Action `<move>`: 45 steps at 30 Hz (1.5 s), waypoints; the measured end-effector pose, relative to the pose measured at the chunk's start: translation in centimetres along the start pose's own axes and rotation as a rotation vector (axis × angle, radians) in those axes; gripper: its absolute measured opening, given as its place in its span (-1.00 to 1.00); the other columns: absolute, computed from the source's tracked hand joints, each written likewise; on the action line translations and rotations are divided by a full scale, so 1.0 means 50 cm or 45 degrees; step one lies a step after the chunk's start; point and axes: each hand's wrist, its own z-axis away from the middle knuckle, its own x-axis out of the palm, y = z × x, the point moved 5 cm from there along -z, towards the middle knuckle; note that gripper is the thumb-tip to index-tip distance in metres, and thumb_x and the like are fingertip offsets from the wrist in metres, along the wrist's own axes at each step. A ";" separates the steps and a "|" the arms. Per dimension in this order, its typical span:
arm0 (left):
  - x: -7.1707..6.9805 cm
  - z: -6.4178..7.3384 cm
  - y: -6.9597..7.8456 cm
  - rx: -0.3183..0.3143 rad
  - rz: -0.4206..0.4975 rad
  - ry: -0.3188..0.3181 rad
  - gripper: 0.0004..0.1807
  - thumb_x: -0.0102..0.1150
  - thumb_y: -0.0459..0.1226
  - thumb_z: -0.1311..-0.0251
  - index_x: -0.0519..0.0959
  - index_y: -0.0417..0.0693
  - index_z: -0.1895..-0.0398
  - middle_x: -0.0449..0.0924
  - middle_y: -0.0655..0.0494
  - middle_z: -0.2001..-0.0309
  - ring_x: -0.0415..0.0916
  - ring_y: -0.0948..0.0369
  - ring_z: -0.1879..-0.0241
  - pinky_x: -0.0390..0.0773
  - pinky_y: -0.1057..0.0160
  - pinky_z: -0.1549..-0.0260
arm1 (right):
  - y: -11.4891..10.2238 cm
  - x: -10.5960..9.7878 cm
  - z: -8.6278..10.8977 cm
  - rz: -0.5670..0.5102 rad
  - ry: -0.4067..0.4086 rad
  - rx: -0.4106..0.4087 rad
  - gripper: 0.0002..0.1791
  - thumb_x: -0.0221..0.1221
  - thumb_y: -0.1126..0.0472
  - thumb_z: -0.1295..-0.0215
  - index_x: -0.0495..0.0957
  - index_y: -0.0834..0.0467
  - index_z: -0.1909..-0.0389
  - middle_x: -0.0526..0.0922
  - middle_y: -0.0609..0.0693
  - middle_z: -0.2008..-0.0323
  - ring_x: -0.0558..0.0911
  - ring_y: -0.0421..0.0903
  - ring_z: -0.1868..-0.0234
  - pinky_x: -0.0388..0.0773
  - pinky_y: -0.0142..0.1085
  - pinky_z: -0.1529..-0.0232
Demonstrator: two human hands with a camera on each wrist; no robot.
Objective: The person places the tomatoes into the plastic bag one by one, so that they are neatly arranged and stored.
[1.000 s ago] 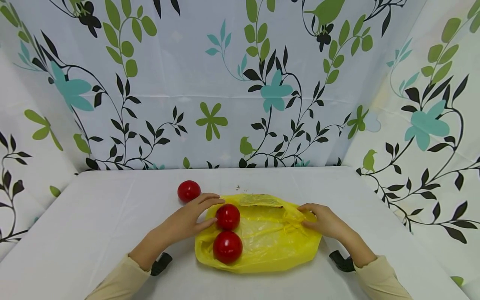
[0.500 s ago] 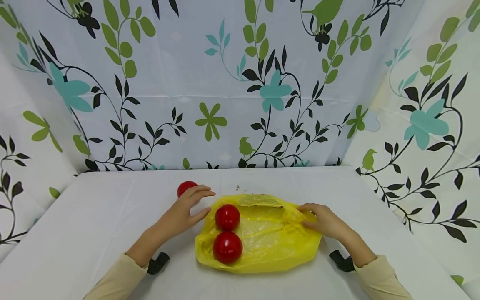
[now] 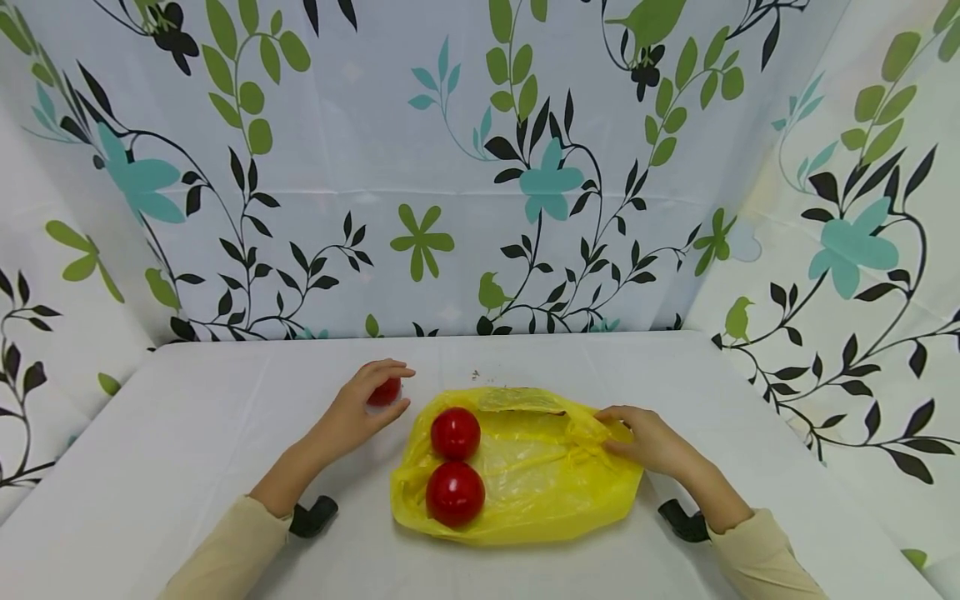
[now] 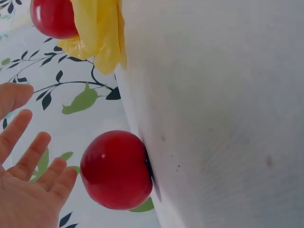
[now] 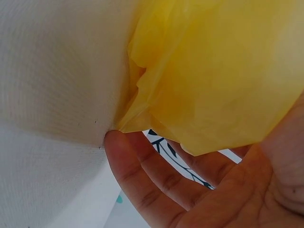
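Note:
A red apple point(image 3: 386, 392) sits on the table behind the bag's left end, partly hidden by my left hand point(image 3: 352, 414). In the left wrist view, that apple point(image 4: 116, 170) is beside the spread fingers point(image 4: 33, 156), with a gap between them. Two more glossy red apples, a rear one point(image 3: 455, 433) and a front one point(image 3: 455, 494), lie on the left part of a yellow plastic bag point(image 3: 547, 492). My right hand point(image 3: 651, 440) grips the bag's right edge; in the right wrist view, curled fingers point(image 5: 156, 180) are under the yellow plastic point(image 5: 213, 80).
A white cloth covers the table point(image 3: 187, 450). Patterned curtains point(image 3: 337, 167) with leaves and flowers rise behind it and at both sides. Small dark specks point(image 3: 475, 375) mark the cloth behind the bag. A black wrist camera point(image 3: 313, 517) is worn at the left wrist.
My left hand has moved left and back, away from the apples on the bag, to the apple at the rear. The right hand and the bag stay in place.

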 end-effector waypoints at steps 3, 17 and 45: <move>-0.003 -0.002 -0.011 -0.043 -0.014 0.004 -0.56 0.31 -0.35 -0.19 0.51 -0.14 -0.16 0.42 -0.17 -0.23 0.28 -0.14 -0.29 0.49 -0.14 -0.13 | 0.000 -0.001 0.000 0.002 0.000 0.000 -0.56 0.29 0.28 -0.24 0.52 0.36 -0.10 0.56 0.31 -0.10 0.50 0.34 -0.12 0.47 0.21 -0.12; -0.013 -0.002 -0.064 -0.238 0.038 -0.051 -0.37 0.33 -0.31 -0.17 0.34 -0.21 -0.31 0.25 -0.31 -0.29 0.29 -0.21 -0.21 0.52 -0.19 -0.08 | 0.006 0.003 -0.005 -0.008 -0.004 0.036 -0.57 0.26 0.29 -0.26 0.51 0.35 -0.12 0.55 0.30 -0.12 0.49 0.34 -0.15 0.44 0.21 -0.15; -0.020 -0.012 -0.128 -0.531 0.250 -0.179 -0.25 0.38 -0.24 -0.15 0.27 -0.14 -0.38 0.16 -0.32 -0.39 0.19 -0.36 -0.28 0.43 -0.20 -0.17 | 0.005 0.002 -0.003 0.008 0.000 0.004 -0.57 0.27 0.29 -0.26 0.51 0.36 -0.11 0.56 0.31 -0.10 0.51 0.34 -0.11 0.47 0.20 -0.12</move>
